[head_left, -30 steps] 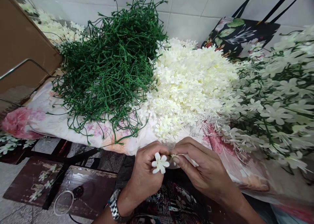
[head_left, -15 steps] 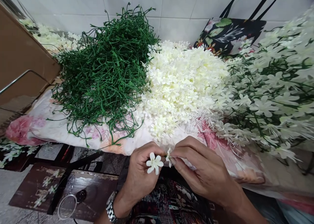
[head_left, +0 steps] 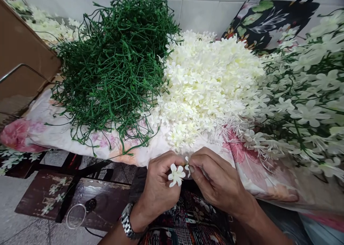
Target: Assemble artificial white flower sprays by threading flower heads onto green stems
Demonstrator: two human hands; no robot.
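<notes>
My left hand [head_left: 161, 186] is closed in a fist, with a white artificial flower [head_left: 176, 175] poking out at the thumb side; the stem inside the fist is hidden. Thumb and forefinger of my right hand [head_left: 219, 182] pinch a small white blossom [head_left: 187, 166], seen edge-on at the left fingertips. Both hands meet low in the middle, above the lap. Just beyond them lies a heap of loose white blossoms [head_left: 209, 83]. To its left is a tangled mound of green plastic stems [head_left: 115, 66].
Assembled white flower sprays [head_left: 311, 112] crowd the right side. A flowered cloth [head_left: 64, 134] covers the work surface. A cardboard box [head_left: 24, 48] stands at left, and a dark floral bag [head_left: 271, 23] leans on the tiled wall. Below left is a brown wooden seat [head_left: 104, 202].
The blossom in my right fingers, mostly hidden a second ago, now shows edge-on beside the left fingertips. Both hands keep their grips. The camera view has shifted slightly.
</notes>
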